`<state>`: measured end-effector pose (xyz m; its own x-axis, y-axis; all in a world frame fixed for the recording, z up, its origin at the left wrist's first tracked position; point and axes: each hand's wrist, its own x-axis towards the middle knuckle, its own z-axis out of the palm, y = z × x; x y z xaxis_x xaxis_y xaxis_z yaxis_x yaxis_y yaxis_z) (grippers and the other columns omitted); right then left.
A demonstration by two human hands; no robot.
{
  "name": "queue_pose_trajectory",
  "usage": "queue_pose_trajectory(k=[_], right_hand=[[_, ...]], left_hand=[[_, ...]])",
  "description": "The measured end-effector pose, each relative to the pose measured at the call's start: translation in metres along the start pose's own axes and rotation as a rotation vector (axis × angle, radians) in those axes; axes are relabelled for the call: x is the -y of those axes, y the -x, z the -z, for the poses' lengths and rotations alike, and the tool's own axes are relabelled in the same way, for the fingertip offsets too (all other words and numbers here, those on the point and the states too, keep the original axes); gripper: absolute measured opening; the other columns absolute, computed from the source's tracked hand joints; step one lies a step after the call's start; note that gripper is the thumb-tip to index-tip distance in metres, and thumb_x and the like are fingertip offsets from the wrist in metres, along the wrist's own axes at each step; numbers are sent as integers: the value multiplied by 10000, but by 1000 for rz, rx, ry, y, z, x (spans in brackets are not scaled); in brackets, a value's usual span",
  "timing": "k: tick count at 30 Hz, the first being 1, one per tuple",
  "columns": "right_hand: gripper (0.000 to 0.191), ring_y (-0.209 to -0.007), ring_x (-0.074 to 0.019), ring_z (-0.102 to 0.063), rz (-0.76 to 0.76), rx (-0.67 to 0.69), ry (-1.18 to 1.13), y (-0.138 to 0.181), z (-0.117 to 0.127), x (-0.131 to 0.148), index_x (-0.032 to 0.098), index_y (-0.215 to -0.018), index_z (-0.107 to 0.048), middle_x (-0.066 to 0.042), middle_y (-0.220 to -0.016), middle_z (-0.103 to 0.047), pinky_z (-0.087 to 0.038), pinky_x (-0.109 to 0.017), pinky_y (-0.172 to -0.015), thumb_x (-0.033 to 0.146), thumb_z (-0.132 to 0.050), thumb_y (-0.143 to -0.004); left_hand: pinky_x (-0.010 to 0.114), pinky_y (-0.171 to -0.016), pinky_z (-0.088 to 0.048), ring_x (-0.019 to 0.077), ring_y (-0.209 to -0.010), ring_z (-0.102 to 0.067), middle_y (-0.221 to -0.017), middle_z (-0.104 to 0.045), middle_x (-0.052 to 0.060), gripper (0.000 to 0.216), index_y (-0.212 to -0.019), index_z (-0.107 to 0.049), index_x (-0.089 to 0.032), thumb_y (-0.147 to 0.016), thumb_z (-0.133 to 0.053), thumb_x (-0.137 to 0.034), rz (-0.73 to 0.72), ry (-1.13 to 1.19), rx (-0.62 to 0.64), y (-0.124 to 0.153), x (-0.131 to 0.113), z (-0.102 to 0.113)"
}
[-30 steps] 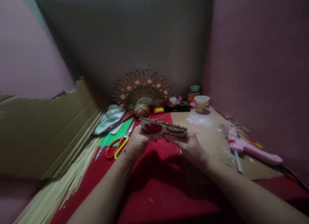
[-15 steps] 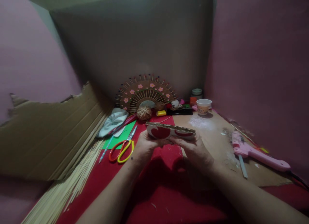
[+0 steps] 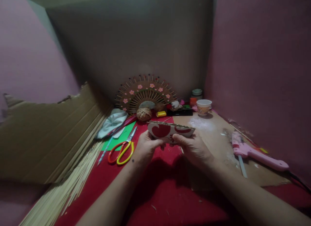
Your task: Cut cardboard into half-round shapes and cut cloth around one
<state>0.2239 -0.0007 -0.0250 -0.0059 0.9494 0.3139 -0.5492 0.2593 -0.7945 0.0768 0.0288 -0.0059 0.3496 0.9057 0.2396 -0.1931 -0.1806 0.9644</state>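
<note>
Both hands hold up a flat craft piece (image 3: 170, 130), white with red heart shapes and a twine-wrapped top edge, above the red cloth (image 3: 157, 193). My left hand (image 3: 145, 146) grips its left end with curled fingers. My right hand (image 3: 191, 147) pinches its right end from below. The piece is tilted so its decorated face points toward me.
Orange-and-yellow scissors (image 3: 120, 148) lie on green paper (image 3: 119, 135) to the left. A stick fan (image 3: 145, 91), twine ball (image 3: 143, 113) and cup (image 3: 203, 106) stand at the back. A pink glue gun (image 3: 252, 151) lies right. Cardboard (image 3: 46, 135) and bamboo sticks (image 3: 63, 187) fill the left.
The craft piece has tipped up a little, showing more of its heart face. Both hands stay on its ends; the view shifted slightly.
</note>
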Motion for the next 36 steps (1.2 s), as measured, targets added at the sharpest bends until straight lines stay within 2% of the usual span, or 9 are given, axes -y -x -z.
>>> queue_pose_trajectory(k=[4, 11, 17, 21, 23, 28, 30, 33, 36], right_hand=[[201, -722, -169, -630, 1, 21, -71, -3, 0, -2, 179, -892, -690, -49, -853, -705, -502, -303, -640, 188, -696, -692], [232, -749, -156, -625, 34, -1, -36, -4, -1, -3, 168, -896, -690, -51, -882, -704, -504, -280, -657, 160, -712, -665], [223, -747, -168, -624, 30, -64, -13, -3, 0, -3, 178, -856, -693, -37, -816, -697, -511, -266, -589, 167, -733, -637], [255, -734, -165, -627, 32, -72, -27, -3, 1, -4, 189, -873, -696, -35, -836, -700, -525, -262, -567, 175, -743, -623], [259, -707, -160, -627, 31, -67, 3, -3, 0, -4, 182, -873, -699, -41, -834, -703, -521, -251, -541, 174, -746, -618], [227, -595, -122, -598, 14, -83, 48, -2, -1, -3, 168, -864, -700, -33, -771, -699, -453, -194, -432, 190, -728, -640], [223, -543, -106, -574, -19, -101, 62, -2, 0, -3, 155, -841, -698, -28, -729, -690, -414, -179, -392, 201, -736, -626], [228, -528, -122, -578, -114, -63, 61, -3, 2, -4, 132, -813, -690, -50, -720, -688, -385, -184, -363, 234, -741, -616], [222, -518, -127, -580, -150, -102, -10, -4, 4, -5, 133, -795, -680, -50, -691, -686, -421, -208, -403, 240, -739, -610]], left_hand=[[214, -419, -438, 99, -473, -544, -634, -639, 2, 174, -770, -607, -125, -631, -710, -151, -1, 45, -50, -2, -1, 3], [202, -372, -461, 122, -496, -605, -745, -665, 47, 245, -844, -607, -107, -640, -710, -195, 44, 83, -78, -3, -3, 4], [191, -334, -437, 108, -445, -578, -674, -647, 21, 268, -850, -613, -105, -633, -722, -219, 58, 90, -117, -6, -2, 9], [162, -332, -397, 58, -385, -499, -574, -595, -37, 212, -740, -590, -124, -616, -725, -230, 7, 132, -207, -14, -2, 20], [177, -340, -394, 69, -384, -490, -535, -571, -44, 227, -727, -579, -137, -639, -703, -305, -9, 164, -216, -16, -4, 21], [211, -367, -405, 102, -436, -531, -626, -626, 3, 449, -837, -579, -154, -697, -579, -581, -47, 221, -217, -14, -12, 17], [205, -373, -407, 101, -456, -538, -666, -639, 8, 442, -890, -589, -153, -669, -642, -532, -64, 142, -218, -11, -13, 17], [180, -365, -387, 85, -453, -526, -635, -624, -2, 343, -847, -624, -118, -607, -748, -329, -56, 6, -246, -11, -10, 22], [179, -350, -373, 84, -445, -521, -623, -620, -4, 299, -798, -623, -109, -605, -734, -309, -48, 23, -335, -19, -5, 34]])
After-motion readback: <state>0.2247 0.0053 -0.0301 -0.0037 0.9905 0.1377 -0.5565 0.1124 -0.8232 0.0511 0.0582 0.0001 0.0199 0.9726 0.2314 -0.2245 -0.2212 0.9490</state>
